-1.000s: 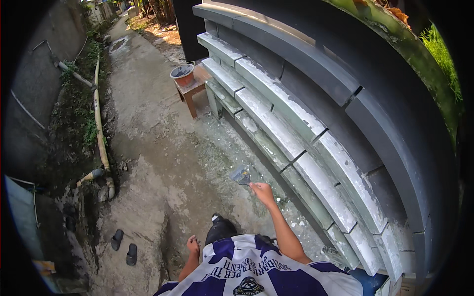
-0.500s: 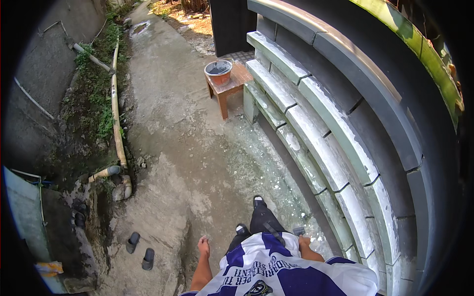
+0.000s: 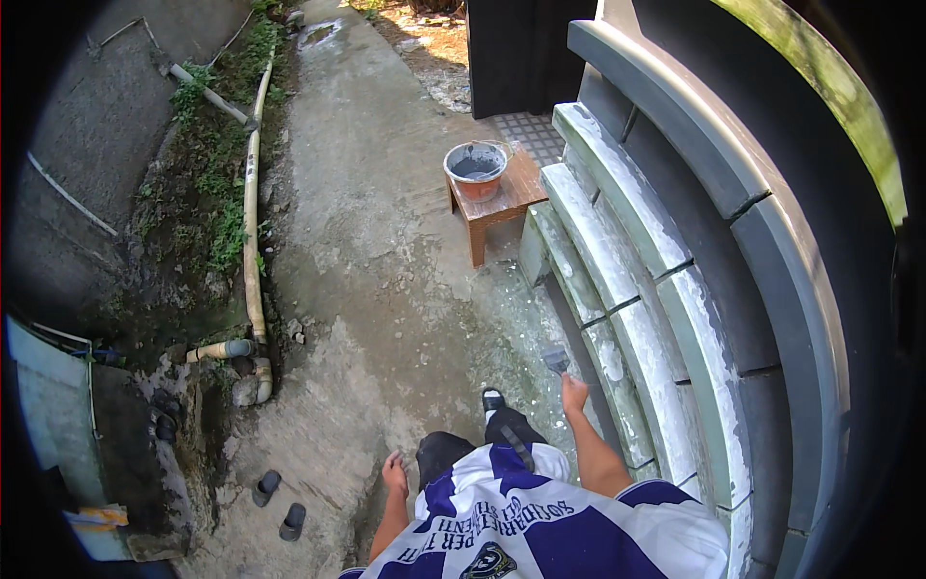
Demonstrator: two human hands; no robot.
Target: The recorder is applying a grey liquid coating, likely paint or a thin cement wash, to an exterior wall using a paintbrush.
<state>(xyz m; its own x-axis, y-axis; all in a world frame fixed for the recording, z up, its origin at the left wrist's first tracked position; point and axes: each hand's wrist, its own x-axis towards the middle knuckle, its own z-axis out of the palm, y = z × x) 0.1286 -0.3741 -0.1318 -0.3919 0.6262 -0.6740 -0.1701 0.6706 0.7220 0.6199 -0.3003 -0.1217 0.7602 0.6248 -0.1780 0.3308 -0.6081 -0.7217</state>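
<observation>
My right hand (image 3: 574,394) is closed around the handle of a flat paintbrush (image 3: 556,359) with a grey head. It is held out in front of me, pointing away, beside the low front of the curved tiers (image 3: 610,362). Those tiers are pale green with patches of white, while the upper ones are dark grey. My left hand (image 3: 394,473) hangs at my left side, empty, its fingers loosely apart. Farther ahead, an orange bucket (image 3: 479,188) coated with grey inside stands on a small brown wooden table (image 3: 524,183).
A concrete path (image 3: 386,193) runs ahead, spotted with paint near the tiers. Along its left edge lie a pale pipe (image 3: 253,203) and green plants. Two dark sandals (image 3: 292,522) rest on the ground at left. A black panel (image 3: 516,63) stands behind the table.
My right hand has swung forward with the paintbrush, from beside my hip to out ahead. I have moved closer to the table and bucket, and my legs have shifted in a step.
</observation>
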